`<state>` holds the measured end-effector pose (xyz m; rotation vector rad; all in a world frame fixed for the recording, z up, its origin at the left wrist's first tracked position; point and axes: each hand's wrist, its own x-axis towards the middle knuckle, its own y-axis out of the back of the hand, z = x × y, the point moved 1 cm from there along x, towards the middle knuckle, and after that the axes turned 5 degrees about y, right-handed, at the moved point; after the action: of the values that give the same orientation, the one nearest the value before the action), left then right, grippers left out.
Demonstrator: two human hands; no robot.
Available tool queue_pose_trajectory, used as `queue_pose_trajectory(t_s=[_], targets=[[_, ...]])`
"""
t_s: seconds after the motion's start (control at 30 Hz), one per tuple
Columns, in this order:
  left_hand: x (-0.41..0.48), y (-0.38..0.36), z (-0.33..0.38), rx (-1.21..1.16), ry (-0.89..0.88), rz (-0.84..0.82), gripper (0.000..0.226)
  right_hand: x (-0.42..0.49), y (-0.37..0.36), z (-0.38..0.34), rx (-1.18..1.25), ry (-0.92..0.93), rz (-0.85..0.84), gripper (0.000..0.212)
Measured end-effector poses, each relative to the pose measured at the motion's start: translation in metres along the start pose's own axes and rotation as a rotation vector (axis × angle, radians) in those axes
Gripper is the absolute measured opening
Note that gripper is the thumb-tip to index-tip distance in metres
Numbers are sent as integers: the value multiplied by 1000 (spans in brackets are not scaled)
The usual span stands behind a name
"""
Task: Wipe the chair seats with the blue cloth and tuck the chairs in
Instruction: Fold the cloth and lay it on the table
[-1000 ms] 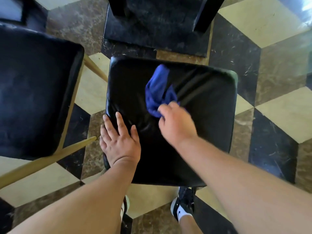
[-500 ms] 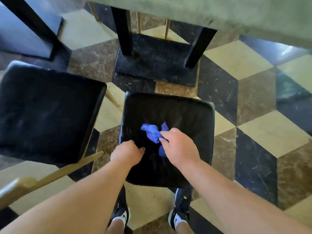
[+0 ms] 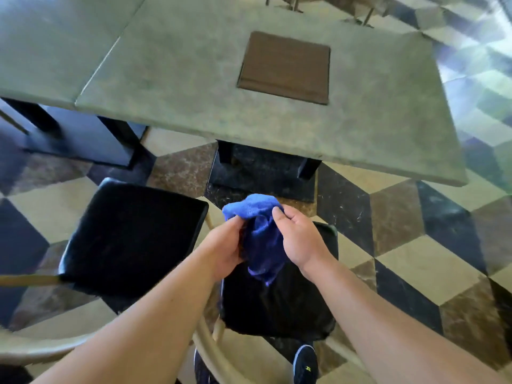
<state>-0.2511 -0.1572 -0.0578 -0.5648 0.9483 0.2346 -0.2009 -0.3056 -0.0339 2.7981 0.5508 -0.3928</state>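
The blue cloth (image 3: 259, 234) is bunched up in the air between both hands, above the black seat of the chair (image 3: 279, 309) right below me. My left hand (image 3: 225, 249) grips the cloth's left side and my right hand (image 3: 300, 239) grips its right side. A second black chair seat (image 3: 130, 236) stands to the left, apart from the first. Both chairs sit out from the table, with pale wooden frame parts (image 3: 205, 347) near my legs.
A grey-green table top (image 3: 194, 87) fills the upper view, with a brown square mat (image 3: 285, 66) on it and a black pedestal base (image 3: 260, 173) beneath. A second table (image 3: 55, 37) adjoins at left. The floor is patterned tile. My shoe (image 3: 304, 364) shows below.
The cloth has come up off the seat, and my left hand left the seat and took hold of it. The view has tilted up to show the table top.
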Motion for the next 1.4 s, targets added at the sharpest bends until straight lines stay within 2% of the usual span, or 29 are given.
queue_pose_trajectory(t_s=[0.17,0.27,0.37,0.5,0.63,0.7,0.83,0.93,1.0,1.1,1.27,1.4], targets=[[-58,7,63,94,-92,38,36,-14,-15,-59,-21,13,104,26],[-93,10,98,133,-116,-27,39,-22,-26,-92,-6,20,144,26],[-121,11,121,308,-163,-73,36,-30,-31,-123,-17,36,200,30],[-144,9,145,522,-303,37,15,-40,-25,-148,-43,46,259,28],[-159,3,162,621,-378,153,26,-51,-13,-162,-103,81,278,34],[-166,-7,168,661,-431,173,25,-54,-6,-166,-83,101,282,32],[-174,-34,179,624,-479,103,22,-56,11,-174,55,109,266,26],[-177,-53,182,472,-409,9,20,-53,27,-178,239,74,228,24],[-177,-63,183,448,-389,14,17,-50,39,-177,286,54,236,23],[-175,-77,183,483,-398,80,17,-47,59,-172,242,54,300,19],[-173,-95,194,377,-459,200,18,-45,89,-155,211,12,347,17],[-178,-108,205,341,-545,235,12,-45,105,-134,67,-138,344,20]])
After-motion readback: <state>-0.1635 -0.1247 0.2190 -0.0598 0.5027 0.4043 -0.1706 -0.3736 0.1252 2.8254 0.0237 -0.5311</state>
